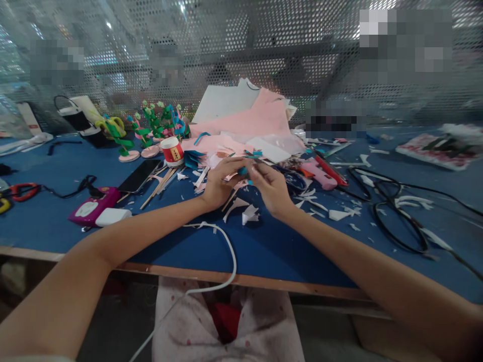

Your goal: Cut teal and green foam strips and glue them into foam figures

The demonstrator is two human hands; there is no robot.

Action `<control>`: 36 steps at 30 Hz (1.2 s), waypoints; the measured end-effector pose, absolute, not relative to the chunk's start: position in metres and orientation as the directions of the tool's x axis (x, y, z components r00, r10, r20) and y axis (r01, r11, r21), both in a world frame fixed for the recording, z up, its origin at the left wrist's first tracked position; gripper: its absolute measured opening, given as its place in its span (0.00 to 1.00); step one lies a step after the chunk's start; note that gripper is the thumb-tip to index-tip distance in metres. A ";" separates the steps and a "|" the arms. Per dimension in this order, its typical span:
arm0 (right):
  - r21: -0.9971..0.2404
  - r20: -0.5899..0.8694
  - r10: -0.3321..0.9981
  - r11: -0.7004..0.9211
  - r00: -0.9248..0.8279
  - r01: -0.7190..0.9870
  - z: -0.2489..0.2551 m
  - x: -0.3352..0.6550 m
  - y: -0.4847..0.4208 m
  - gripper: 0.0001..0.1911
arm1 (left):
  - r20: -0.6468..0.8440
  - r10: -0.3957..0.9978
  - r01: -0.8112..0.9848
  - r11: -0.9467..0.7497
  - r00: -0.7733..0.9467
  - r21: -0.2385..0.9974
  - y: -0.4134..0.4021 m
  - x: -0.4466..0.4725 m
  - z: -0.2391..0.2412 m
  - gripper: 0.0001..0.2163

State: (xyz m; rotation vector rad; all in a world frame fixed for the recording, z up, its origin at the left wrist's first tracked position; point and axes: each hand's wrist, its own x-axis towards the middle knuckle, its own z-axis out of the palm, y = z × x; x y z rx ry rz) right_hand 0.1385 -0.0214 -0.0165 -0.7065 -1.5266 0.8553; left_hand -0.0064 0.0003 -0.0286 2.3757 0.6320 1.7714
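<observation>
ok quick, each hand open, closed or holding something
left hand: curled closed, apparently holding a small teal piece
right hand: pinched closed, apparently on the same piece

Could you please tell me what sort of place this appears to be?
It looks like a craft workbench, probably for handmade decorations: small green plant models stand on round pink bases, white scraps litter the blue tabletop, and what seems a pink glue gun lies among them.

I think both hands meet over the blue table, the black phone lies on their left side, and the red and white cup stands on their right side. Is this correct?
Not quite: the red and white cup stands to the left of the left hand and right hand, as the head view shows.
</observation>
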 end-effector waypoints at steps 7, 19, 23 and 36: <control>-0.816 0.566 0.817 0.574 -0.105 0.068 -0.016 0.138 -0.021 0.18 | 0.858 0.452 0.264 -0.882 0.245 0.389 -0.010 -0.005 -0.023 0.16; -0.935 0.328 0.911 0.275 -0.248 -0.226 -0.015 0.133 -0.023 0.23 | 0.794 0.567 0.201 -0.822 0.218 0.532 -0.016 -0.002 -0.020 0.22; -0.936 0.219 0.926 0.109 -0.309 -0.335 -0.015 0.133 -0.022 0.21 | 0.816 0.511 0.202 -0.859 0.268 0.471 -0.018 -0.004 -0.018 0.21; -0.966 0.113 0.918 0.012 -0.379 -0.257 -0.014 0.131 -0.022 0.18 | 0.878 0.363 0.378 -0.895 0.311 0.236 -0.013 -0.004 -0.020 0.19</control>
